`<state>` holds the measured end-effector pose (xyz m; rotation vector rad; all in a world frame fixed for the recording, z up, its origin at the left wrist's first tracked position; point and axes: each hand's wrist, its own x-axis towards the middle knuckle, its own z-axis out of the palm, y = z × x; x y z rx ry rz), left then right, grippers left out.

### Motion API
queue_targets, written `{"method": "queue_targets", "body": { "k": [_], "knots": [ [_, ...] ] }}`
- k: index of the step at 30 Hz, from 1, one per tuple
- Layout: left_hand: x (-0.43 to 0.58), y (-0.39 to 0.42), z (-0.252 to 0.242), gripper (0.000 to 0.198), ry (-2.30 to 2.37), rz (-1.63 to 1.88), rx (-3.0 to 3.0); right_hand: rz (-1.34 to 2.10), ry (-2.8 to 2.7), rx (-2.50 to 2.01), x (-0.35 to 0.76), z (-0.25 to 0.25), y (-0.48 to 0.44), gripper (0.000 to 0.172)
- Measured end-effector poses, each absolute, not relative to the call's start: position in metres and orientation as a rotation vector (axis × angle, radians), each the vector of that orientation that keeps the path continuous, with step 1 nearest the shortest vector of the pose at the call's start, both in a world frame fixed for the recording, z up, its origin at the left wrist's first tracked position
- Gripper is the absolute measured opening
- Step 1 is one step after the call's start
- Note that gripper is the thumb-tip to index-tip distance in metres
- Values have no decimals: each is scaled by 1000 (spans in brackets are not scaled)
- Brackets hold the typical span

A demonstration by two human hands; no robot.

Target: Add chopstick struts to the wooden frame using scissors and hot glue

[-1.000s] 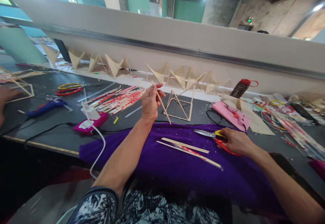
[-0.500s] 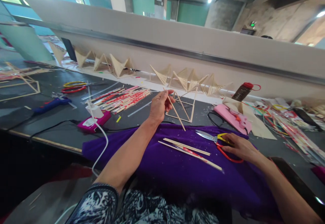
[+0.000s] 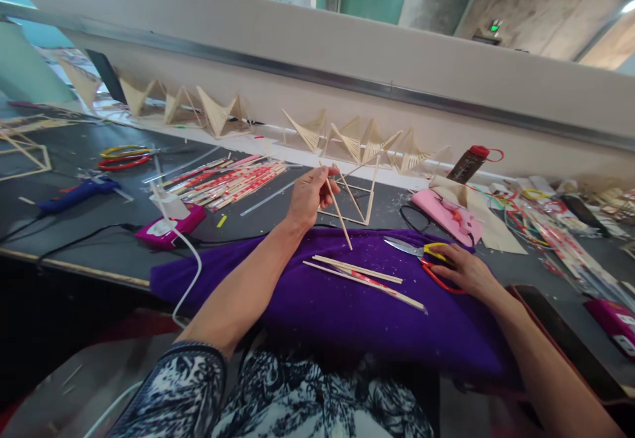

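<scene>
My left hand [image 3: 308, 198] pinches a thin wooden chopstick [image 3: 342, 218], which slants down towards the purple cloth [image 3: 278, 312]. Just behind it stands a small open frame of sticks [image 3: 369, 208], partly covered by my fingers. On the right, my right hand [image 3: 462, 267] has its fingers around the handles of a pair of scissors [image 3: 404, 246]. The yellow and red handles show in part, and the blades lie on the cloth pointing left. Between my hands several chopsticks [image 3: 367, 282] lie on the cloth, one with a red-printed wrapper.
Wrapped chopsticks [image 3: 238, 183] are piled at the left, near a magenta power block [image 3: 171, 226], a blue glue gun [image 3: 79, 194] and another pair of scissors [image 3: 124, 157]. Twisted stick models [image 3: 221, 112] line the wall. A bottle [image 3: 466, 163] and pink case [image 3: 444, 216] stand right.
The view has shifted slightly, so the table appears higher and further left. The chopstick in my left hand hangs a little steeper. My right hand stays at the scissors.
</scene>
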<state>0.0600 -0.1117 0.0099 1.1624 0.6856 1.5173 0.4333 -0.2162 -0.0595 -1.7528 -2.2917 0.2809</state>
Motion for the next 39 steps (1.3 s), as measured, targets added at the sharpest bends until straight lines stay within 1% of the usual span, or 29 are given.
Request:
{"method": "queue_targets", "body": {
  "k": [3, 7, 11, 15, 22, 39],
  "knots": [
    [63, -111, 9, 32, 688, 1507, 1168, 248, -2307, -1736, 435, -65, -215, 45],
    [66, -115, 6, 31, 722, 1447, 1111, 103, -2251, -1733, 434, -76, -221, 44],
    [54, -126, -7, 28, 772, 1154, 1074, 23, -2222, -1670, 429, -81, -228, 43],
    [27, -137, -27, 28, 874, 959, 1050, -15, -2215, -1642, 426, -79, -230, 43],
    [23, -142, -48, 29, 1072, 1037, 1203, 2, -2170, -1645, 426, -80, -229, 42],
    [34, -116, -53, 28, 1059, 1112, 1351, -39, -2147, -1583, 430, -78, -211, 40]
  ]
}}
